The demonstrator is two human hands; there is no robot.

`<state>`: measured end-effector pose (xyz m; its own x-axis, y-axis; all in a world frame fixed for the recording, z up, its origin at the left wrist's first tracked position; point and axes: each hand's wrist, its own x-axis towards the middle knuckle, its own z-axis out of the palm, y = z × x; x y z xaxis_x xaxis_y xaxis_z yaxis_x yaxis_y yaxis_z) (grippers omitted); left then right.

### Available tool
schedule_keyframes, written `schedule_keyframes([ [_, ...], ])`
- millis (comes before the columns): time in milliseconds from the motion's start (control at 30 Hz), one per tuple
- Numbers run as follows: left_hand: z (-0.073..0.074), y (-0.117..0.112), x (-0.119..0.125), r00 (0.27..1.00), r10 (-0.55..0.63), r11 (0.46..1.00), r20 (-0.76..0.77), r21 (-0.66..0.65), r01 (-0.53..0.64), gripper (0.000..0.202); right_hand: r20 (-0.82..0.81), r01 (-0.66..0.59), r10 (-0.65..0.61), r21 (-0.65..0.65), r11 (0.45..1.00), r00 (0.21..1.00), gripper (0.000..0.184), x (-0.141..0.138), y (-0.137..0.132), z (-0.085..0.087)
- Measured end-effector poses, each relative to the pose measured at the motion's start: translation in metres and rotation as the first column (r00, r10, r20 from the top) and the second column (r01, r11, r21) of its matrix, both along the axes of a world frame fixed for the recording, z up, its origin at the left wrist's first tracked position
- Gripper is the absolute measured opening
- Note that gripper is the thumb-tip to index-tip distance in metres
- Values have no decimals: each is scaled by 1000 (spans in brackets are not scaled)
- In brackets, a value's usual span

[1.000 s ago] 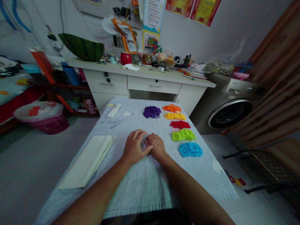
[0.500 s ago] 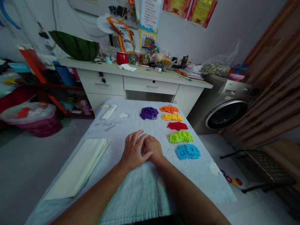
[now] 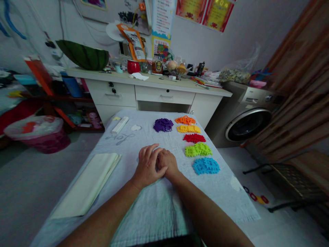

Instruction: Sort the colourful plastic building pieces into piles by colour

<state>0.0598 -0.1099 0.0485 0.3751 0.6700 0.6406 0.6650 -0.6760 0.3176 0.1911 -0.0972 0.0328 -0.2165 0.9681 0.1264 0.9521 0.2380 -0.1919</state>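
Note:
My left hand (image 3: 148, 167) rests on the cloth with its fingers stretched and slightly apart, its thumb and fingertips touching my right hand (image 3: 168, 162). The right one is closed, fingers curled in, partly covered by the left; I see nothing held in either. Nearest on the right are piles of plastic lattice pieces: blue (image 3: 206, 166), lime green (image 3: 198, 150), red (image 3: 194, 138), yellow (image 3: 189, 129) and orange (image 3: 185, 119). Farther ahead lies a purple pile (image 3: 163, 125). Left of my hands is a folded cream cloth (image 3: 86, 183).
A pale blue cloth (image 3: 226, 199) covers the table. A white stick-shaped object (image 3: 120, 125) lies at its far left. Behind stands a white desk (image 3: 164, 93) with a cut watermelon (image 3: 83, 56) on it. At right are a washing machine (image 3: 244, 113) and a dark-framed chair (image 3: 293, 178).
The view has tilted up very slightly. My hands keep the same pose, and the piles have not moved on the table.

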Motion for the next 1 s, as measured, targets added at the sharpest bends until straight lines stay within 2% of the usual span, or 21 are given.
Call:
schedule_keyframes([
  [200, -5, 6, -3, 997, 58, 998, 49, -13, -57, 53, 23, -7, 6, 34, 999, 1000, 17, 2, -3, 1],
  [433, -5, 3, -2, 998, -59, 997, 34, -50, 61, 70, 20, 12, -12, 12, 1000, 1000, 25, 1, 1, -4],
  [700, -6, 8, -3, 996, 21, 999, 91, -52, -16, 54, 32, -9, 8, 22, 1000, 999, 19, 2, -4, 3],
  [867, -5, 6, -3, 995, -65, 996, 71, -49, 69, 62, 34, 14, -14, 8, 1000, 999, 22, 0, -1, -1],
  [1000, -6, 7, 0, 995, -28, 997, 95, -74, 35, 57, 17, 2, -2, 10, 1000, 1000, 22, 1, -1, 0],
])
